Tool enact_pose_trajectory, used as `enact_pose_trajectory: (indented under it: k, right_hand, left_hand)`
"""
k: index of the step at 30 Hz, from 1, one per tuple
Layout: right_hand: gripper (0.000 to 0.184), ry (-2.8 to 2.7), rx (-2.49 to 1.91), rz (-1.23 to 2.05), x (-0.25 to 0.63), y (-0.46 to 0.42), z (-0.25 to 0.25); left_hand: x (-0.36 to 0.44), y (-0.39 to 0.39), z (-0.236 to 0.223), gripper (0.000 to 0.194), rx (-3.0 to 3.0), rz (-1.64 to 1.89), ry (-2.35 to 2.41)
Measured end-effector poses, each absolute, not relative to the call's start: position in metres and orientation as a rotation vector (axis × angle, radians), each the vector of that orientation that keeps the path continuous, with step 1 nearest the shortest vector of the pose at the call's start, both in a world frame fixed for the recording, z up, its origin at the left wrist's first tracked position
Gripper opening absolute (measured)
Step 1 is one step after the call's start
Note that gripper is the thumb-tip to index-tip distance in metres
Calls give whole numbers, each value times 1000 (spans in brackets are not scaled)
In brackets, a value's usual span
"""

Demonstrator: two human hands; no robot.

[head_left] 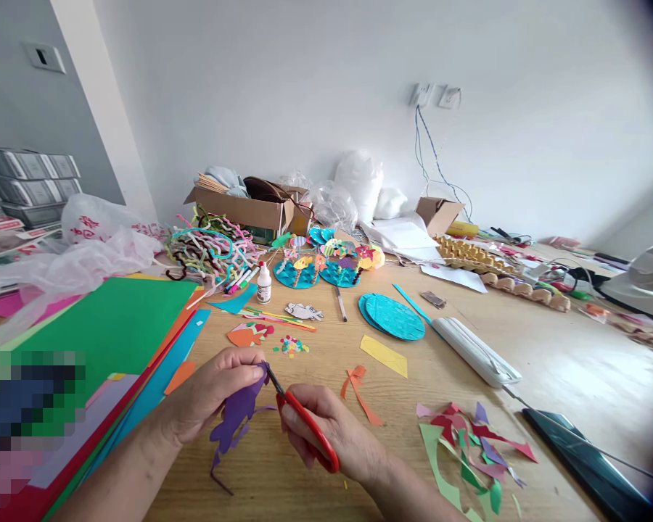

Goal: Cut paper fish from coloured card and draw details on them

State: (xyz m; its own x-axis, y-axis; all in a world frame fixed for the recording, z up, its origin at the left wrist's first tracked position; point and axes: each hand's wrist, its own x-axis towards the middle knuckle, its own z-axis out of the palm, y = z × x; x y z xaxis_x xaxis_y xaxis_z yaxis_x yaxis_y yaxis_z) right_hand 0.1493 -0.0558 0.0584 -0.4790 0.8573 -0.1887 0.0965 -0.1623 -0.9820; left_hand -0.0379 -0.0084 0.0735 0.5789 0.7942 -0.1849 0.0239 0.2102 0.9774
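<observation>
My left hand (218, 386) pinches a piece of purple paper (235, 415) with a wavy cut outline. Thin purple strips dangle from its lower edge. My right hand (326, 428) is wrapped round the red handles of a pair of scissors (311, 428), whose dark blades meet the paper's top edge by my left fingertips. Just beyond my hands lie small round paper dots (291, 346) in several colours and orange and red paper cutouts (249, 333). A grey-and-white fish cutout (305, 312) is farther back.
Coloured sheets (136, 319) are stacked at the left. Paper scraps (473, 442) lie at the right, near a phone (582, 457) and a white power strip (476, 349). Blue ovals (395, 317), a glue bottle (264, 284) and a pipe-cleaner heap (212, 250) are farther back.
</observation>
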Motion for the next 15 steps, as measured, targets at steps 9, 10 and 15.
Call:
enact_pose_trajectory:
  k: [9,10,15]
  right_hand:
    - [50,-1519,-1077,1740,149,-56,61]
    - [48,-1520,-1087,1744,149,-56,61]
    - [40,-1571,-1149,1715,152,-56,63]
  left_hand:
    - [-41,-7,76,31,1285,596,806]
    - [-41,-7,77,31,1287,587,801]
    - [-43,-6,79,30,1279,562,799]
